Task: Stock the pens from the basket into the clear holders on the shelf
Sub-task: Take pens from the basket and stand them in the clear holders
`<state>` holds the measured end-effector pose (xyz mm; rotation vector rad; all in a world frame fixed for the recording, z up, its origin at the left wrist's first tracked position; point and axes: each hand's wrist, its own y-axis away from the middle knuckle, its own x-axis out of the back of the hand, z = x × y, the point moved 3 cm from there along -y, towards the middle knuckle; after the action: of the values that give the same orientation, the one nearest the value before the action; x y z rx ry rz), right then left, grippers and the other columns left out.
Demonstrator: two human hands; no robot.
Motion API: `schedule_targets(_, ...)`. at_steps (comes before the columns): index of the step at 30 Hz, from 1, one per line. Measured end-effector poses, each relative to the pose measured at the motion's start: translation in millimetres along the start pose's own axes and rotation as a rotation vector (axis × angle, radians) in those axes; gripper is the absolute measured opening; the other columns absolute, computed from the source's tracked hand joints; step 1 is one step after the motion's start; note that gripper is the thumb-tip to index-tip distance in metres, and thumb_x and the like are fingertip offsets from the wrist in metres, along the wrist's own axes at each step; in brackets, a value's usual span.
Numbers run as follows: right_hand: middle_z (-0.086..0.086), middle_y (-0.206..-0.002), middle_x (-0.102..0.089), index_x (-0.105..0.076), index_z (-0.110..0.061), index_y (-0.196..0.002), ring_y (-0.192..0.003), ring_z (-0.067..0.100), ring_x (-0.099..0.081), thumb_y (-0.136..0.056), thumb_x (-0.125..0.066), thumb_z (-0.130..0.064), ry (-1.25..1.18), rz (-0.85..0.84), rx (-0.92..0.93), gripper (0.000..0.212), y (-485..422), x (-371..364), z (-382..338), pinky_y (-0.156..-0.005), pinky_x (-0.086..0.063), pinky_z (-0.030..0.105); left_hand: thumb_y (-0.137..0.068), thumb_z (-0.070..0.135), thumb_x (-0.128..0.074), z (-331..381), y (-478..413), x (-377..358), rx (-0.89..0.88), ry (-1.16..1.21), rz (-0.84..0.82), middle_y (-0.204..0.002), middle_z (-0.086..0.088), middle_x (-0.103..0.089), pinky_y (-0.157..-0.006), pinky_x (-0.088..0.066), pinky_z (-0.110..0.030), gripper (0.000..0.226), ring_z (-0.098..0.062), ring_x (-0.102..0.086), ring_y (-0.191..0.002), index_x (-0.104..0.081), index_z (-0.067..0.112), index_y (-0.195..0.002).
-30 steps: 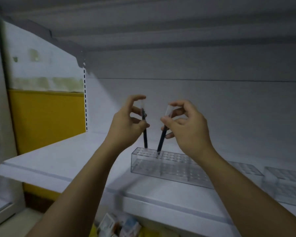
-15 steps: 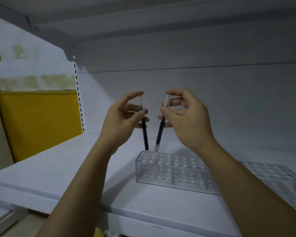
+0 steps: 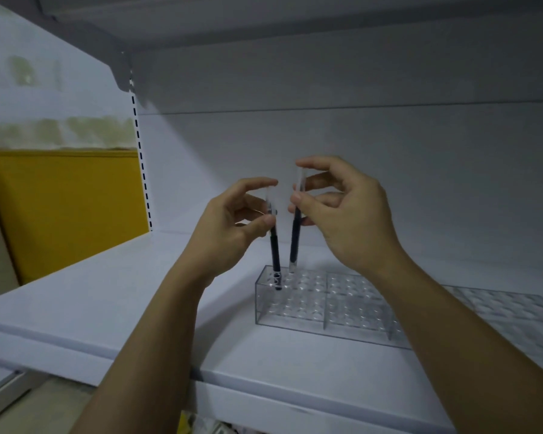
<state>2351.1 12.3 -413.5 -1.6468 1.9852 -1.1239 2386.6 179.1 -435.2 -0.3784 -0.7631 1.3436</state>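
My left hand (image 3: 232, 220) pinches a dark pen (image 3: 275, 255) with a clear cap; its tip sits down inside a hole at the far left corner of the clear holder (image 3: 320, 305). My right hand (image 3: 348, 220) pinches a second dark pen (image 3: 295, 239), nearly upright, with its tip at the holder's top next to the first pen. The holder stands on the white shelf (image 3: 123, 296). A second clear holder (image 3: 514, 317) lies to the right, partly behind my right forearm. The basket is out of view.
The shelf's back wall is close behind the holders and another shelf board hangs overhead. A yellow panel (image 3: 66, 211) shows at the left beyond the slotted upright (image 3: 140, 158). Some packaged goods (image 3: 198, 424) peek out below the shelf's front edge.
Both pens have come lower and more upright. The left pen's tip has gone down into a hole of the holder, and the right pen's tip has reached the holder's top.
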Motion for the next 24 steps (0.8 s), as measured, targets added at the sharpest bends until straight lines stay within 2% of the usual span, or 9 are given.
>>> schedule_targets(3, -0.012, -0.092, -0.066, -0.065, -0.033, -0.110, -0.071, 0.013, -0.071, -0.085, -0.071, -0.014, 0.055, -0.056, -0.026, 0.031, 3.4, -3.1, 4.1, -0.072, -0.061, 0.037, -0.086, 0.003, -0.067, 2.2, 1.9, -1.7, -0.018, -0.028, 0.004, -0.094, -0.010, -0.066, -0.077, -0.058, -0.031, 0.046, -0.020, -0.067, -0.082, -0.060, 0.032, -0.121)
schedule_targets(9, -0.012, -0.093, -0.066, -0.063, -0.032, -0.116, -0.073, 0.011, -0.070, -0.088, -0.068, -0.019, 0.128, -0.094, -0.071, 0.031, 12.8, -1.8, 10.5, -0.069, -0.062, 0.034, -0.086, 0.003, -0.066, 6.1, 6.0, -9.6, -0.069, -0.117, -0.033, -0.088, 0.004, -0.066, -0.076, -0.057, -0.024, 0.049, -0.013, -0.067, -0.080, -0.058, 0.032, -0.124)
schedule_targets(14, -0.016, -0.091, -0.066, -0.063, -0.036, -0.114, -0.072, 0.006, -0.070, -0.090, -0.066, -0.021, 0.157, -0.098, -0.070, 0.028, 18.2, -2.9, 14.8, -0.073, -0.061, 0.033, -0.084, 0.002, -0.068, 2.9, 9.3, -7.8, -0.055, -0.132, -0.035, -0.088, 0.005, -0.066, -0.076, -0.055, -0.020, 0.044, -0.009, -0.067, -0.083, -0.060, 0.034, -0.114)
schedule_targets(18, -0.019, -0.093, -0.064, -0.059, -0.039, -0.125, -0.072, 0.002, -0.067, -0.091, -0.065, -0.025, 0.232, -0.109, -0.038, 0.037, 22.6, -3.9, 10.6, -0.072, -0.059, 0.022, -0.084, 0.000, -0.068, 5.7, 11.7, -6.1, -0.063, -0.116, -0.025, -0.088, 0.005, -0.066, -0.075, -0.055, -0.018, 0.046, -0.008, -0.066, -0.082, -0.059, 0.036, -0.112)
schedule_targets(21, -0.015, -0.104, -0.064, -0.054, -0.038, -0.132, -0.081, 0.000, -0.065, -0.091, -0.065, -0.027, 0.275, -0.069, -0.024, 0.044, 26.5, 2.2, 2.4, -0.075, -0.055, 0.014, -0.085, 0.008, -0.069, 5.4, 15.2, -6.2, -0.041, -0.142, -0.035, -0.097, 0.008, -0.066, -0.076, -0.053, -0.014, 0.052, -0.004, -0.065, -0.088, -0.054, 0.040, -0.124)
schedule_targets(24, -0.011, -0.117, -0.063, -0.056, -0.033, -0.131, -0.098, 0.002, -0.061, -0.090, -0.066, -0.027, 0.348, -0.031, 0.000, 0.042, 34.8, 12.8, -13.3, -0.088, -0.055, 0.023, -0.085, 0.019, -0.069, 10.3, 26.5, -2.9, -0.011, -0.243, -0.011, -0.109, 0.019, -0.061, -0.073, -0.048, -0.006, 0.062, 0.004, -0.060, -0.097, -0.042, 0.047, -0.133)
